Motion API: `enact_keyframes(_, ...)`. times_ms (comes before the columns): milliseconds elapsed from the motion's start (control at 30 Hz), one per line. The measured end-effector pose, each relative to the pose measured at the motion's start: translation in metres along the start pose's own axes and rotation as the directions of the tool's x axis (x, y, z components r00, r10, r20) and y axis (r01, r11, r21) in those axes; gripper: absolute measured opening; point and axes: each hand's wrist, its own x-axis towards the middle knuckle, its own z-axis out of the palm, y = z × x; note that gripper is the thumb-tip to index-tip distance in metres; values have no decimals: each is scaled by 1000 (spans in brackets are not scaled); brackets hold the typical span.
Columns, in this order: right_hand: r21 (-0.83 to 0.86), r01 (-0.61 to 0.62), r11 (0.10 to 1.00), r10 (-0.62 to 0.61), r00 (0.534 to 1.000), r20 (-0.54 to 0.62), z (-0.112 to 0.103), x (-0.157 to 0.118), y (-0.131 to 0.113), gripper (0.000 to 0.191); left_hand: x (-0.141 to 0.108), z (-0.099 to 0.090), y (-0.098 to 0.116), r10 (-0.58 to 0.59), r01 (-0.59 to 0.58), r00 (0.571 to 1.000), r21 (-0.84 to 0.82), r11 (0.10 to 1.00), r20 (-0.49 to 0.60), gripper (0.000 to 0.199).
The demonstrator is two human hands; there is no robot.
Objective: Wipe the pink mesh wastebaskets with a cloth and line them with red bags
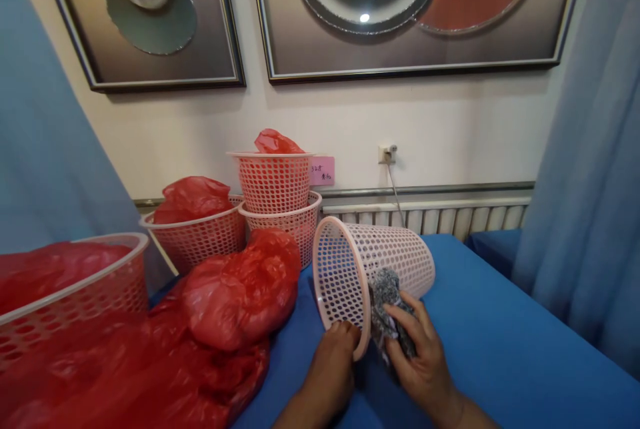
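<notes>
Two hands work at the near edge of the blue surface (500,349). We note the left hand (333,365) with its fingers curled over the lower rim of a pink perforated basket (373,265), a closed grip on that rim. The right hand (423,359) is closed around a grey crumpled wad (387,305), a steel scourer or a cloth, we cannot tell which; it presses against the basket's outer wall, just beside the rim. The basket lies tipped on its side on the surface, its mouth facing left and towards us, its base pointing away to the right.

Left of the hands we record a heap of red plastic bags (200,335) spread across the surface, touching the tipped basket's rim or very near it. At the far left edge stands a larger pink basket (75,289) lined with red plastic.

Behind the heap stand more pink baskets: one lined with a red bag (200,232), and beside it a stack of two (277,195) with red plastic showing at the top. A pink note (323,171) sits against the wall by the stack.

Farther back we see a white radiator (450,215), a wall socket with a cable (387,153), two framed pictures (400,9) and blue curtains (590,182) on both sides.
</notes>
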Motion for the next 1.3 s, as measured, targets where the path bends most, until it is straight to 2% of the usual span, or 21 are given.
enact_keyframes(67, -27, -10, 1000, 10, 1000, 17, -1, 5, 6, 43, -1, 3, 6, 56, -57, 998, -27, 998, -34, 55)
enact_keyframes(167, -31, 14, 999, -13, 998, 54, 0, 8, 9, 44, -4, 8, 16, 107, -139, 983, -226, 964, -149, 74)
enact_keyframes(233, -25, 36, 999, -34, 997, 70, 2, 8, 7, 45, -6, 7, 22, 49, -129, 976, -382, 915, -212, 64)
enact_keyframes(300, -12, 73, 997, -72, 994, 86, 3, 6, 3, 45, -5, 2, 26, -19, -91, 973, -456, 885, -230, 50)
enact_keyframes(500, 77, 181, 981, -190, 972, 139, 3, 7, 6, 45, 9, -24, 37, -88, -4, 975, -414, 910, -202, 52)
enact_keyframes(567, 58, 110, 992, -116, 987, 111, 3, 9, 18, 42, 13, -28, 37, -94, 13, 976, -376, 927, -199, 52)
enact_keyframes(633, 24, -74, 997, 73, 997, 11, 2, 12, 37, 36, 13, -27, 35, -101, 30, 973, -322, 946, -207, 51)
enact_keyframes(667, 26, -200, 979, 201, 978, -57, 1, 14, 49, 33, 12, -25, 34, -100, 35, 972, -293, 955, -211, 50)
enact_keyframes(700, 44, -329, 943, 332, 936, -120, 0, 16, 62, 32, 10, -22, 32, -94, 35, 973, -266, 963, -211, 49)
enact_keyframes(767, 95, -536, 839, 543, 813, -211, -3, 21, 88, 38, 5, -16, 29, -66, 21, 980, -226, 974, -190, 45)
enact_keyframes(833, 126, -643, 755, 650, 712, -264, -6, 24, 106, 48, 0, -10, 27, -31, 2, 989, -194, 981, -145, 40)
enact_keyframes(900, 129, -673, 728, 678, 679, -283, -6, 25, 109, 52, -4, -5, 27, -3, -12, 995, -155, 988, -101, 35)
enact_keyframes(933, 132, -666, 734, 672, 686, -279, -5, 24, 105, 51, -5, -3, 27, 4, -16, 996, -133, 991, -89, 34)
enact_keyframes(967, 127, -636, 761, 644, 717, -267, -3, 21, 96, 48, -5, -1, 27, 8, -17, 997, -112, 994, -82, 34)
enact_keyframes(1000, 112, -579, 808, 587, 772, -245, -1, 18, 83, 43, -5, 1, 26, 7, -15, 997, -98, 995, -82, 34)
enact_keyframes(1067, 61, -373, 926, 378, 910, -173, 3, 9, 51, 34, -4, 2, 25, 4, -12, 997, -97, 995, -83, 34)
enact_keyframes(1100, 40, -237, 971, 240, 963, -123, 5, 5, 35, 34, -4, 1, 25, 11, -20, 997, -110, 994, -83, 33)
enact_keyframes(1133, 35, -95, 995, 97, 992, -76, 5, 1, 19, 37, -3, 0, 26, 25, -35, 996, -128, 991, -80, 33)
enact_keyframes(1200, 47, 112, 993, -112, 994, -6, 4, -4, -2, 45, -1, -4, 27, 63, -74, 995, -163, 984, -73, 32)
enact_keyframes(1233, 51, 167, 985, -168, 986, 14, 3, -4, -6, 47, -1, -6, 27, 77, -89, 995, -177, 980, -70, 33)
enact_keyframes(1300, 28, 153, 988, -153, 988, 30, 1, -1, -1, 46, -1, -8, 28, 80, -91, 994, -184, 979, -69, 33)
